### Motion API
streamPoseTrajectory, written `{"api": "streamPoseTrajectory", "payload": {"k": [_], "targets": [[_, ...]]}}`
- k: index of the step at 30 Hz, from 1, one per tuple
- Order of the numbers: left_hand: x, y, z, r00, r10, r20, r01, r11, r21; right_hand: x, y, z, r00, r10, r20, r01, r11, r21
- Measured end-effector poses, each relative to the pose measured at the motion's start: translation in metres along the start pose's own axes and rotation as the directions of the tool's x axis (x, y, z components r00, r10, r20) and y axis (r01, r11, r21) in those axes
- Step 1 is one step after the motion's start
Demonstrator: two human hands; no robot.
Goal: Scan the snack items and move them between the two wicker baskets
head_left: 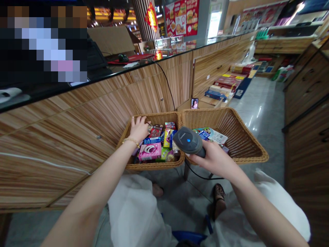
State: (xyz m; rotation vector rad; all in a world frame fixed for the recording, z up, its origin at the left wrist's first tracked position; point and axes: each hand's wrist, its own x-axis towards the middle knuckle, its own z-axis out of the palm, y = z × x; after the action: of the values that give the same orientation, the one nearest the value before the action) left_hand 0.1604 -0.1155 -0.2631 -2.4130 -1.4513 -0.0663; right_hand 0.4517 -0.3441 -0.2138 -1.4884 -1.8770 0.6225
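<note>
My left hand (139,129) reaches into the left wicker basket (151,117), its fingers on a small round gold-coloured item (149,127) among packaged sweets and snacks. A pink box (149,152) lies at that basket's front. My right hand (216,159) grips a dark grey corded handheld barcode scanner (187,141), held above the rim between both baskets. Its blue light is lit. The right wicker basket (238,123) holds a few flat packets (210,135), partly hidden behind the scanner. A gold bracelet (131,141) circles my left wrist.
A wood-panelled counter (64,137) with a black glass top runs along the left and back. The scanner's black cable (200,176) hangs below the baskets. Boxed goods (221,87) are stacked on the floor beyond, beside wooden cabinets (305,137) on the right.
</note>
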Motion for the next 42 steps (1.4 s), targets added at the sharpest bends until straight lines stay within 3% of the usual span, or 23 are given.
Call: {"api": "streamPoseTrajectory", "payload": {"k": [5, 9, 16, 19, 21, 25, 29, 34, 42], "targets": [[0.007, 0.005, 0.003, 0.999, 0.005, -0.046, -0.008, 0.998, -0.063, 0.000, 0.000, -0.001, 1.000, -0.008, 0.007, 0.008, 1.000, 0.012], [0.004, 0.005, -0.006, 0.995, 0.026, -0.091, -0.032, 0.998, -0.062, -0.001, 0.000, -0.002, 1.000, 0.001, -0.002, -0.001, 1.000, 0.015], [-0.014, 0.007, -0.047, 0.965, -0.023, -0.261, -0.006, 0.994, -0.111, -0.002, -0.001, -0.002, 1.000, -0.011, -0.005, 0.011, 1.000, 0.010], [-0.019, 0.011, -0.066, 0.936, -0.108, -0.336, 0.034, 0.975, -0.218, -0.002, -0.002, -0.002, 1.000, -0.009, -0.012, 0.009, 1.000, 0.012], [-0.019, 0.015, -0.071, 0.927, -0.202, -0.317, 0.094, 0.941, -0.325, -0.002, -0.002, -0.002, 1.000, -0.007, -0.010, 0.007, 1.000, 0.011], [-0.016, 0.025, -0.059, 0.928, -0.365, -0.080, 0.258, 0.780, -0.570, -0.002, -0.002, -0.001, 1.000, -0.014, -0.012, 0.014, 1.000, -0.006], [-0.016, 0.037, -0.040, 0.911, -0.404, 0.080, 0.353, 0.665, -0.658, -0.002, -0.002, -0.001, 1.000, -0.016, -0.017, 0.016, 1.000, -0.003], [-0.020, 0.039, -0.026, 0.906, -0.396, 0.148, 0.392, 0.660, -0.641, -0.002, 0.001, -0.003, 0.999, -0.020, -0.027, 0.021, 1.000, 0.019], [-0.024, 0.029, -0.003, 0.949, -0.291, 0.122, 0.299, 0.707, -0.641, -0.002, 0.000, -0.001, 0.999, -0.025, -0.020, 0.025, 1.000, 0.009]]}}
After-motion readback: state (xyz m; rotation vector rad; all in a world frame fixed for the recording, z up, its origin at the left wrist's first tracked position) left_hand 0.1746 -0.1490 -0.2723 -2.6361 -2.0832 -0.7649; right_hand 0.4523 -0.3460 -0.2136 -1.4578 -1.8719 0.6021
